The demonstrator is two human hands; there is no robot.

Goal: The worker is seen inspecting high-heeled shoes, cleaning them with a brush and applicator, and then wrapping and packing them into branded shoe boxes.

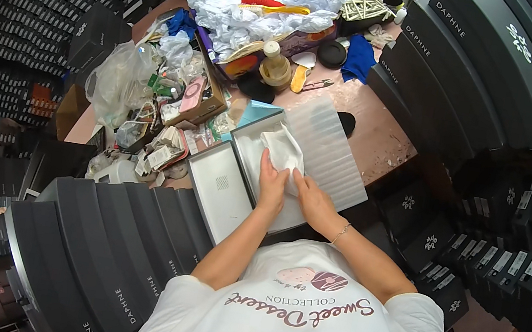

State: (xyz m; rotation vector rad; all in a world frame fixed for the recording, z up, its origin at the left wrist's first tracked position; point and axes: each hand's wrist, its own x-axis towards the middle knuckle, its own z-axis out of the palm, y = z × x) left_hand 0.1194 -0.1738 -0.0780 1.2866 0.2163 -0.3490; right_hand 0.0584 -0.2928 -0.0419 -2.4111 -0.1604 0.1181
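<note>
An open grey shoe box (257, 132) lies in front of me with white wrapping (283, 143) inside it. My left hand (272, 185) grips the wrapping's left side, its fingers pointing away from me. My right hand (315, 202) pinches its near right edge, close to my left thumb. Whether anything is inside the wrapping is hidden. The box lid (222, 190), white inside, lies against the box's left side. A ribbed white foam sheet (333, 151) spreads out from the box to the right.
Stacked dark shoe boxes rise at the near left (103, 244) and far right (468, 66). Beyond the open box, the pink table (385, 134) holds crumpled white paper (264, 16), a bottle (275, 68) and a small carton of clutter (209, 105).
</note>
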